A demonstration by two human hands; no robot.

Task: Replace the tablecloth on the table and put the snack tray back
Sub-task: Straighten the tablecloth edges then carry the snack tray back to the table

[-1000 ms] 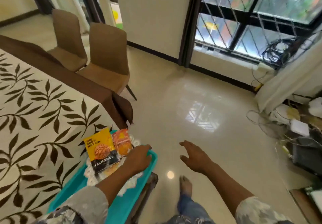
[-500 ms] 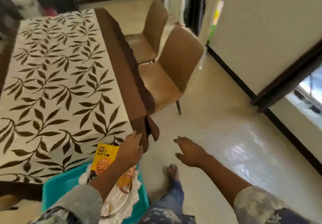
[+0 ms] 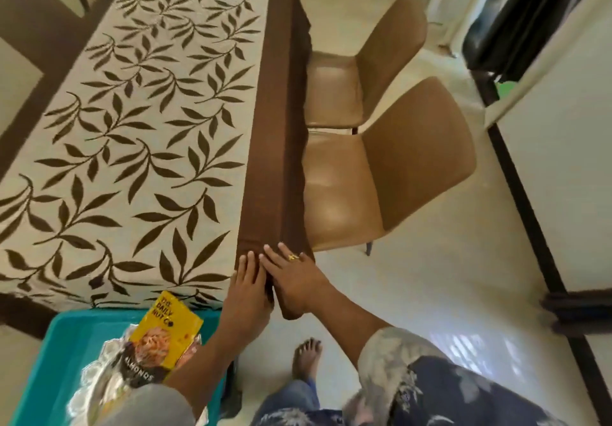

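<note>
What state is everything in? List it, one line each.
tablecloth: spread flat, brown border hanging over the edge.
left hand: fingers straight, pressing the cloth's near corner.
right hand: flat on the same corner.
snack tray: not on the cloth, holding an almond packet.
near chair: unoccupied.

One wide-angle camera worn on the head looks steeply down and forward, close above the left hand and right hand at 6 o'clock. The cream leaf-patterned tablecloth fills 9 to 12 o'clock, tan padded chairs sit at 2 o'clock, and a turquoise plastic tray at 7 o'clock.
</note>
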